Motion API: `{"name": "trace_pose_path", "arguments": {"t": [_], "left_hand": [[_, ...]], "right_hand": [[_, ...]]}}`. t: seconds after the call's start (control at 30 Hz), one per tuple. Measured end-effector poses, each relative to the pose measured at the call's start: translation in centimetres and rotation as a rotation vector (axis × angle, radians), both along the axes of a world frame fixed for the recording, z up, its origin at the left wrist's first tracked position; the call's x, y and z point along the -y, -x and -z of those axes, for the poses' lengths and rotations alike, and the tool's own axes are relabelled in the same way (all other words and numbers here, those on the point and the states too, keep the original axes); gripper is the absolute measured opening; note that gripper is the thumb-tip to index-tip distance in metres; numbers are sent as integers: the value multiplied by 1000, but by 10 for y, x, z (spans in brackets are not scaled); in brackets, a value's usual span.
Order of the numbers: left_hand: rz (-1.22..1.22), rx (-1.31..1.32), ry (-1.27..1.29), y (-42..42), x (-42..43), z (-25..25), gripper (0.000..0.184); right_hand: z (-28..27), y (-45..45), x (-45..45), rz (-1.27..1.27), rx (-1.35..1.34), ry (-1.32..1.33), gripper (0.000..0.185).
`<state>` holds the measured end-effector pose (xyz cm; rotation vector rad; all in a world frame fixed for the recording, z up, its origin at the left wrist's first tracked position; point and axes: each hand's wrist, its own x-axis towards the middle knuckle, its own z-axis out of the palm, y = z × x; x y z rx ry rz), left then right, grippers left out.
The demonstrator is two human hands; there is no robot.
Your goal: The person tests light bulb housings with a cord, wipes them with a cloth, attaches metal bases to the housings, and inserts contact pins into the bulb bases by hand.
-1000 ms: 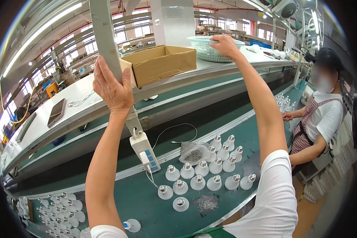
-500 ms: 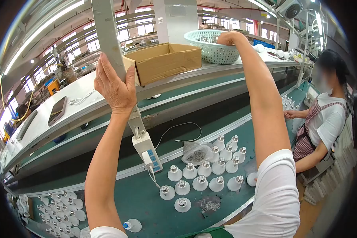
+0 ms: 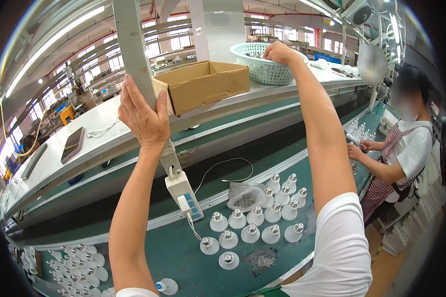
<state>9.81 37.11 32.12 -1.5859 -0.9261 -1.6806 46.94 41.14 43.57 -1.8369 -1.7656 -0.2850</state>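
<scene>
My left hand point(image 3: 146, 116) is around the upright post point(image 3: 133, 44), thumb on its right side and fingers stretched up along its left. My right hand point(image 3: 278, 52) is at the top of the pale green plastic basket point(image 3: 270, 73), its fingers curled at the opening. Whatever the fingertips hold, if anything, is hidden. Small metallic pieces point(image 3: 255, 55) show inside the basket. An open cardboard box point(image 3: 208, 91) stands on the shelf between my hands. Below, several white bulbs with metal caps point(image 3: 250, 232) stand cap up on the green bench point(image 3: 183, 257).
A power strip point(image 3: 183, 194) with a plugged-in charger hangs on the post. A bag of small metal pins point(image 3: 245, 198) and a loose pin pile point(image 3: 262, 260) lie near the bulbs. More bulbs point(image 3: 79, 270) fill the lower left. A phone point(image 3: 73, 145) lies on the shelf. A co-worker point(image 3: 406, 148) stands at right.
My right hand has drawn back from deeper in the basket to nearer its top and to the left. My left hand stays on the post. The co-worker's lower hand has risen toward the other.
</scene>
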Motion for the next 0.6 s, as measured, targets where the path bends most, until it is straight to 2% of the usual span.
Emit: {"name": "trace_pose_path", "arguments": {"t": [0.17, 0.27, 0.3, 0.4, 0.43, 0.53, 0.57, 0.6], "left_hand": [[-3, -1, -11, 0, 0, 1, 75], [-4, 2, -26, 0, -2, -1, 76], [1, 3, -31, 0, -2, 0, 76], [-27, 4, -21, -1, 0, 0, 75], [-19, 5, -18, -1, 0, 0, 75], [-5, 17, -12, -1, 1, -1, 74], [-1, 20, -11, -1, 2, -2, 73], [7, 15, -4, -2, 3, -1, 73]], "right_hand": [[13, -11, -29, 44, -86, -333, 20], [17, -22, -51, -11, -313, -452, 21], [16, -13, -38, 12, -265, -518, 21], [15, 5, -11, -96, -444, -622, 23], [16, 1, -14, -100, -402, -688, 27], [19, 8, 5, -136, -528, -874, 29], [21, 13, 9, -84, -589, -983, 28], [27, 19, 17, -80, -541, -990, 27]]}}
